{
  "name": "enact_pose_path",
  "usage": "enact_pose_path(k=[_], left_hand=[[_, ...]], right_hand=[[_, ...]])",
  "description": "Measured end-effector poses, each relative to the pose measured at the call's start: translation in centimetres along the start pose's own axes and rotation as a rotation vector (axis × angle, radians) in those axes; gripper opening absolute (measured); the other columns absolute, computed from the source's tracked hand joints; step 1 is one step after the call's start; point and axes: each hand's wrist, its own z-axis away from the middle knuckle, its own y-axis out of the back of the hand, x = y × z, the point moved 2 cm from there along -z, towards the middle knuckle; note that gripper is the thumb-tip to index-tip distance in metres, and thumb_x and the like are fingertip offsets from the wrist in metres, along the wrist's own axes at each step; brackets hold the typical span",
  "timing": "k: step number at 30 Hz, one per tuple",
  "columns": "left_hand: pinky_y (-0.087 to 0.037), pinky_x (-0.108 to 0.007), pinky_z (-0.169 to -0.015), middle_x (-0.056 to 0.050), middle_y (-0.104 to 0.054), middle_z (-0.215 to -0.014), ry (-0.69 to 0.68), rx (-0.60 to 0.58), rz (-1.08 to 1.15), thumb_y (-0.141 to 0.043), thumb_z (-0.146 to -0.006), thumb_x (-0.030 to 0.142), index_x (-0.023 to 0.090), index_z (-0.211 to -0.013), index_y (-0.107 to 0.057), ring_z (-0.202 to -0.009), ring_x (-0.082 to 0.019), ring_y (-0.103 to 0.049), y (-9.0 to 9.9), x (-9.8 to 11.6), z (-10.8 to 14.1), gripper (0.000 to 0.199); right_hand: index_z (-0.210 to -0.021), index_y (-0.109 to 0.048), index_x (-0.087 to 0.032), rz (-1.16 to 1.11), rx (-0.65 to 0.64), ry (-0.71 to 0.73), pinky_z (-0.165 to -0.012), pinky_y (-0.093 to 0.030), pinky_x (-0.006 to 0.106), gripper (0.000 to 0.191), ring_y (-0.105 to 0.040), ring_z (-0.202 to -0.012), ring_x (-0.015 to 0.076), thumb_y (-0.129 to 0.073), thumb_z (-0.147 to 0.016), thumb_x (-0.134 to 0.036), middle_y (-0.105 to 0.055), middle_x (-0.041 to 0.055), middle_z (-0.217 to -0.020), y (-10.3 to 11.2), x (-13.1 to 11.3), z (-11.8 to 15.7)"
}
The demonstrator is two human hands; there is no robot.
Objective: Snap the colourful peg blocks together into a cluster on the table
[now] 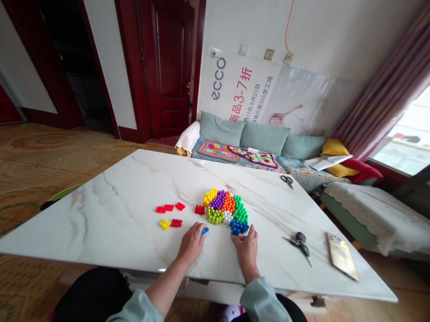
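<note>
My left hand (192, 241) pinches a small bright blue plastic piece (205, 231) just above the white marble-patterned table. My right hand (247, 248) has its thumb and fingers around the near side of a group of dark blue pieces (239, 226), touching them. Those stand upright with round tops, packed beside groups of green pieces (240, 209), white pieces (227, 217), lime pieces (214, 216), orange pieces (228, 202), purple pieces (218, 199) and yellow pieces (210, 197). A short red row (199, 209) stands left of the cluster.
Several loose red pieces (169, 207) lie to the left, with a yellow piece (164, 224) by another red one (176, 223). Black-handled scissors (287, 181) rest at the far right edge, dark snips (300, 245) nearer. A phone (342, 256) lies near the table's right edge (370, 277).
</note>
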Motion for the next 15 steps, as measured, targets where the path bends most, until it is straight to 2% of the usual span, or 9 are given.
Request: enact_pose_path(k=[15], left_hand=[[-0.047, -0.032, -0.082, -0.004, -0.057, -0.098, 0.010, -0.014, 0.007, -0.042, -0.089, 0.014, 0.022, -0.105, -0.051, -0.093, -0.019, -0.057, 0.0, 0.1, 0.0, 0.020]], right_hand=[[-0.116, -0.049, -0.014, 0.039, 0.063, 0.050, -0.067, -0.049, 0.036, 0.053, -0.055, -0.065, 0.0197, -0.062, -0.068, -0.033, -0.057, 0.0075, -0.089, -1.3, -0.1, -2.0]])
